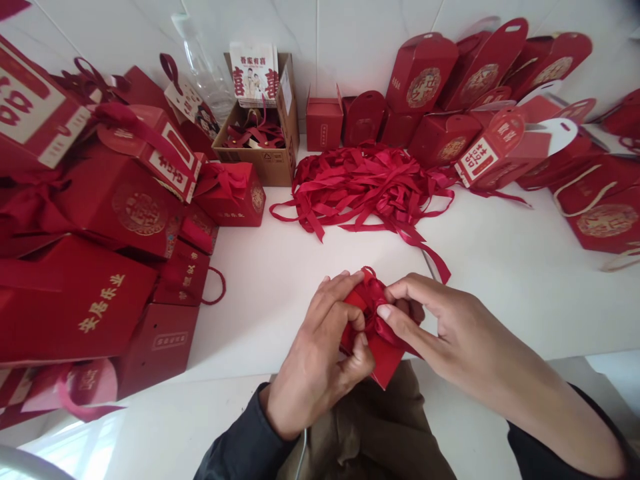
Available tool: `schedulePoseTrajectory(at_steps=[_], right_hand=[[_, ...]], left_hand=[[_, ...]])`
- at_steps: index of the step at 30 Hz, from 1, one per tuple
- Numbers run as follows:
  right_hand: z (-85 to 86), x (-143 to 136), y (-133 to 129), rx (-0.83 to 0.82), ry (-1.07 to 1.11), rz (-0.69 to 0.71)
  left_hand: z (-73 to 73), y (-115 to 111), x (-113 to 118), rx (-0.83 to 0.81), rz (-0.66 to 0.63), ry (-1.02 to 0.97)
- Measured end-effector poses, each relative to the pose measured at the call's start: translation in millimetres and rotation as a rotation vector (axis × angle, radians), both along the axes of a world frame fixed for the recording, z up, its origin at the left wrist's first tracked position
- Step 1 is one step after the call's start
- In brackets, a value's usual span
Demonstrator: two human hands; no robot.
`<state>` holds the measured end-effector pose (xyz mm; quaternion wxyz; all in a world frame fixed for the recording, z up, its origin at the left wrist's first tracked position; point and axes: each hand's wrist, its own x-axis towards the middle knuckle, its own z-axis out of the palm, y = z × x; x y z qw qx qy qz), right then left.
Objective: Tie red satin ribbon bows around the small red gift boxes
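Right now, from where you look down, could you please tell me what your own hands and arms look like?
The left hand and right hand wear no gloves, and no ring shows. The left sleeve is black and reaches about the wrist; the right sleeve, also black, sits farther up the forearm. A thin pale cable hangs beside the left cuff.

Your ribbon pile (360, 180) is crimson with a satin sheen, on a plain white tabletop (250, 293). The gift boxes (423, 73) before you are red, several with round gold emblems. You see gold characters on the large box (75, 300) at left, and cream handles (583, 197) on your right.
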<state>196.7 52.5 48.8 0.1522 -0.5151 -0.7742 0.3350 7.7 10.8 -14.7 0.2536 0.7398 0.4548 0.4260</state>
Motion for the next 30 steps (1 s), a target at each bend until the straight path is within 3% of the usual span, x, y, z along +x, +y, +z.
schedulePoseTrajectory(at_steps=[14, 25, 30], right_hand=[[-8.4, -7.9, -1.2, -0.018, 0.127, -0.165], [-2.8, 14.3, -28.0, -0.018, -0.003, -0.024], [7.4, 17.7, -33.5, -0.033, -0.034, 0.058]], left_hand=[[-1.6, -1.5, -4.5, 0.017, -0.045, 0.056], [-3.9, -3.0, 0.0, 0.007, 0.032, 0.029], [-5.3, -3.5, 1.0, -0.028, 0.028, 0.025]])
